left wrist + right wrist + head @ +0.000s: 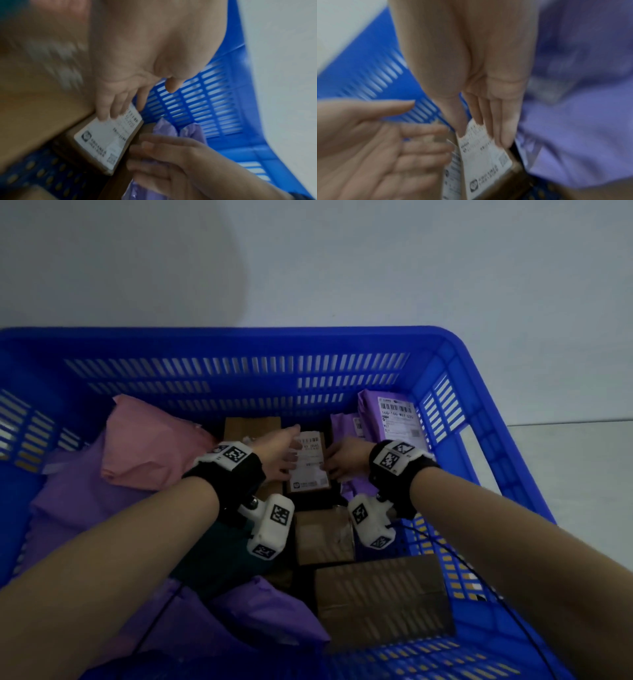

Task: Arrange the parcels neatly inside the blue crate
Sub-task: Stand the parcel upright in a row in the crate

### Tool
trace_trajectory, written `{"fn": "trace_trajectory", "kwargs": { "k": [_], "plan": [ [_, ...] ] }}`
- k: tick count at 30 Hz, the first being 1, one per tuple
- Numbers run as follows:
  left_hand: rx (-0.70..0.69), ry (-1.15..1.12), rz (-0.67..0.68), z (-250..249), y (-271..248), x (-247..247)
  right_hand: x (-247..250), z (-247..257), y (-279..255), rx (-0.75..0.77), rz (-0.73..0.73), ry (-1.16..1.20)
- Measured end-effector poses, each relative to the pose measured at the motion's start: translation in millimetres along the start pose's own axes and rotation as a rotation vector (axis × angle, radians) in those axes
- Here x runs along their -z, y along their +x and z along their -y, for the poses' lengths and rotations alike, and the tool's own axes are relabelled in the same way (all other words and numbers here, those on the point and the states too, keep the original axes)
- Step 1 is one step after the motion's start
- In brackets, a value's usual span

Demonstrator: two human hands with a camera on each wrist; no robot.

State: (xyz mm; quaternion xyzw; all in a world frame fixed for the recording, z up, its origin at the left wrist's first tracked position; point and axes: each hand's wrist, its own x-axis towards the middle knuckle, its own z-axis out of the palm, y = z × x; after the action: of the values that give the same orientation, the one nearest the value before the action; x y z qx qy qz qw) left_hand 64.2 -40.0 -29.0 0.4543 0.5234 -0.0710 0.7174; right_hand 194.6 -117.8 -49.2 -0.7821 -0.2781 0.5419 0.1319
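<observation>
A small brown box with a white shipping label (308, 474) (106, 142) (484, 162) lies in the middle of the blue crate (239, 337). My left hand (291, 457) (120, 111) rests straight fingers on the label's left side, thumb free. At the box's right edge, my right hand (337, 458) (488, 121) has its thumb by the label and its fingers down the side. A pink bag (150, 446) and purple bags (75, 494) fill the left. Labelled purple bags (387, 412) lean in the far right corner.
Brown boxes lie behind (251, 426) and nearer me (323, 537) (380, 601). Another purple bag (267, 611) and a dark teal parcel (212, 556) sit under my left forearm. Slotted crate walls (223, 94) rise on all sides. Both wrist views are blurred.
</observation>
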Motion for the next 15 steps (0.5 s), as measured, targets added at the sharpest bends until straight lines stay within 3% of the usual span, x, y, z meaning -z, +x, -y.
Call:
{"fn": "trace_trajectory", "kwargs": {
  "k": [5,9,12,15],
  "plan": [
    [0.037,0.195,0.057,5,-27,15,7,-6,-36,-0.027,-0.015,0.071],
    [0.167,0.452,0.118,24,-39,22,-2,-21,-54,-0.096,-0.037,0.025],
    [0.258,0.544,0.135,37,-43,18,-16,-34,-65,-0.182,0.029,-0.032],
    [0.322,0.581,0.163,45,-40,11,-31,-39,-70,-0.221,0.204,0.089]
  ]
}}
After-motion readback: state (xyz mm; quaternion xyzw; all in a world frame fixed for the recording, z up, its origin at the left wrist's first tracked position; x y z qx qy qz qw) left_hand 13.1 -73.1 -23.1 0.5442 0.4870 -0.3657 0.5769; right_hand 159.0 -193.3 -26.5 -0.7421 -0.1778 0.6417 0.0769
